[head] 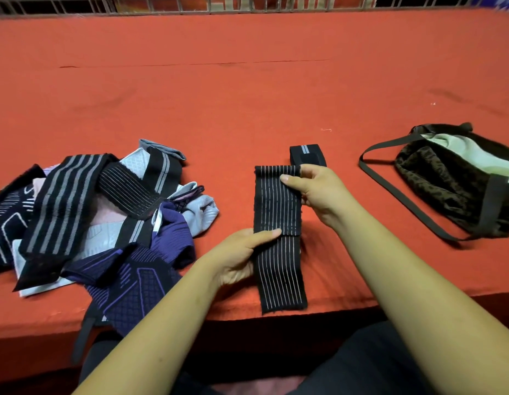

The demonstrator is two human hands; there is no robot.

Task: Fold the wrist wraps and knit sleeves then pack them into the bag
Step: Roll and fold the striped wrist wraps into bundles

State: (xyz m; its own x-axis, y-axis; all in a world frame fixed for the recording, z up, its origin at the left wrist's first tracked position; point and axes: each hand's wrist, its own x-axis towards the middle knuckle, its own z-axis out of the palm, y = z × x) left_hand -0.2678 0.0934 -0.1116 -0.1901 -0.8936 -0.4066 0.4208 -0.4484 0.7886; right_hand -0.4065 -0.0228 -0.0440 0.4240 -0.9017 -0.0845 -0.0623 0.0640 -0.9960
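Seen from the head camera, a person seated at a red-covered table is folding a black striped wrist wrap with both bare hands. The left hand is pinching the wrap at its left edge about midway along, thumb laid flat on top and the other fingers tucked out of sight beneath. The right hand is gripping the far right corner, thumb pressing on the upper face and fingers curled round the edge. The wrap is running lengthwise away from the person in the middle of the table; its far half appears to be doubled back over the near half, and its near end is lying at the table's front edge.

Just beyond the right hand, a folded wrap, black with a grey stripe, is sitting as a compact block on the cloth. To the left, a loose pile of wraps and knit sleeves is sprawling across the table, with a broad grey-striped band on top and a purple knit sleeve hanging over the front edge. To the right, well apart from the hands, the bag, dark and leopard-patterned with a pale lining, is lying on its side with its mouth open and its long strap looping out over the cloth. A metal railing is lining the far side.
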